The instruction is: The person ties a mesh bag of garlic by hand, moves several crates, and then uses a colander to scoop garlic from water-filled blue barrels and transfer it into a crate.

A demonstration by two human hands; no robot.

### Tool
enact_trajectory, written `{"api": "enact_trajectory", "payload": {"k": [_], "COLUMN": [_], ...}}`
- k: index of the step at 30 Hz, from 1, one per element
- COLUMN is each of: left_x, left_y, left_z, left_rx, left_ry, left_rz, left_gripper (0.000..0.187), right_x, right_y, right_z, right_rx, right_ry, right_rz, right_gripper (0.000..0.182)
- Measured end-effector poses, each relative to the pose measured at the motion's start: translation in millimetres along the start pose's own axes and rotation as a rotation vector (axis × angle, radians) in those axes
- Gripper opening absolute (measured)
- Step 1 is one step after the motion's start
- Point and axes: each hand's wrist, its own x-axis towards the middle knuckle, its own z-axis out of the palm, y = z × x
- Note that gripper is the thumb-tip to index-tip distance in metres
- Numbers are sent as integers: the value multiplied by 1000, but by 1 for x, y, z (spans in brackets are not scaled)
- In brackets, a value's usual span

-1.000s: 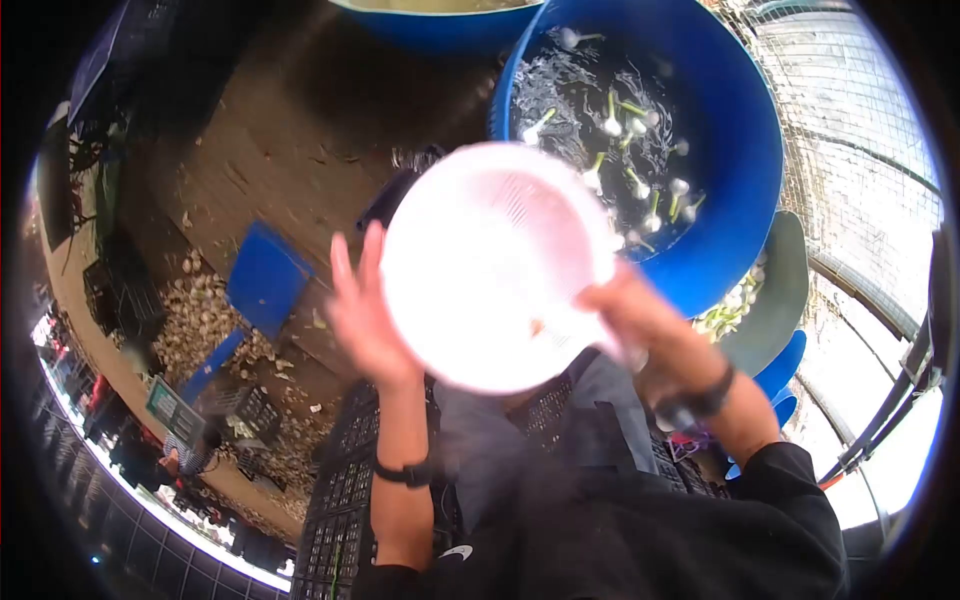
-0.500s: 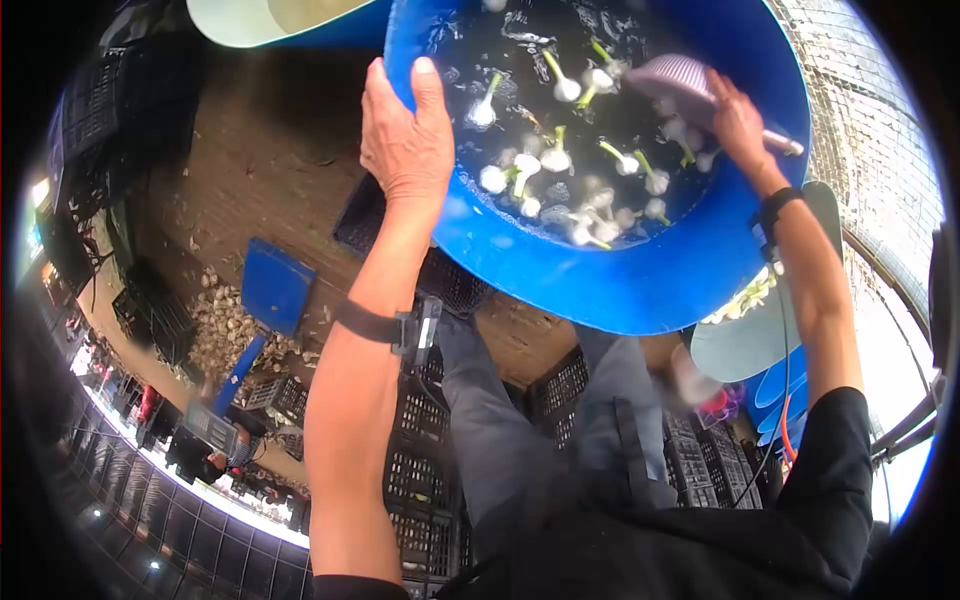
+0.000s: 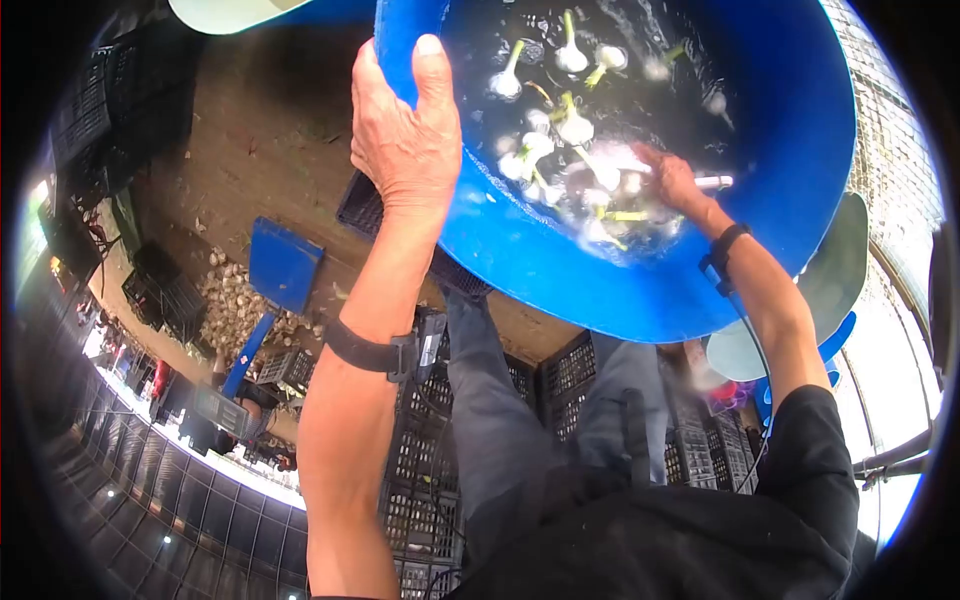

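Observation:
My left hand (image 3: 405,130) is wrapped over the left rim of a large blue tub (image 3: 640,305), thumb inside and fingers outside. Dark water in the tub carries several white garlic bulbs (image 3: 573,57) with short green stems. In the water near the front wall, my right hand (image 3: 677,184) grips a pale pinkish strainer by its handle (image 3: 714,182). The strainer's bowl is mostly lost in splash and blur, with garlic bulbs around it.
A blue-topped scale (image 3: 285,262) stands at the left beside a heap of garlic (image 3: 232,300) on the floor. Black crates (image 3: 425,470) surround my legs. Pale green basins (image 3: 840,245) flank the tub, one at right and another (image 3: 230,12) at upper left.
My right hand has brought the strainer left and down from the tub's right side into the water near the front, stirring the bulbs. My left hand still holds the rim.

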Motion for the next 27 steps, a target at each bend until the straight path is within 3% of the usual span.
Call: {"api": "enact_trajectory", "payload": {"k": [2,7,9,14,16,17,22,24,27], "left_x": [-3,-2,-1,-3,0,-3,-102,-160,-220], "left_y": [2,5,4,7,-10,-14,-48,-34,-18], "left_z": [2,-4,-5,-12,-14,-24,-46,-53,-54], "left_rx": [6,73,81,-11,-325,-481,-814,-1138,-1418], "left_ry": [10,-1,-20,-14,-61,-165,-95,-149,-141], "left_rz": [-1,-16,-41,-54,10,-108,-247,-577,-803], "left_gripper": [67,67,68,67,62,73,64,57,63], "right_x": [4,9,0,-35,-50,-55,-79,-88,-96], "right_y": [-21,-96,-122,-142,-149,-167,-207,-236,-277], "right_z": [6,-35,-58,-96,-104,-125,-170,-182,-194], "right_rx": [-8,79,281,314,765,905,892,1026,963], "right_ry": [-38,-63,-82,-60,27,-48,-106,-16,7], "right_rz": [-80,120,218,206,179,286,457,427,419], "right_gripper": [66,66,66,67,64,60,53,55,67]}}
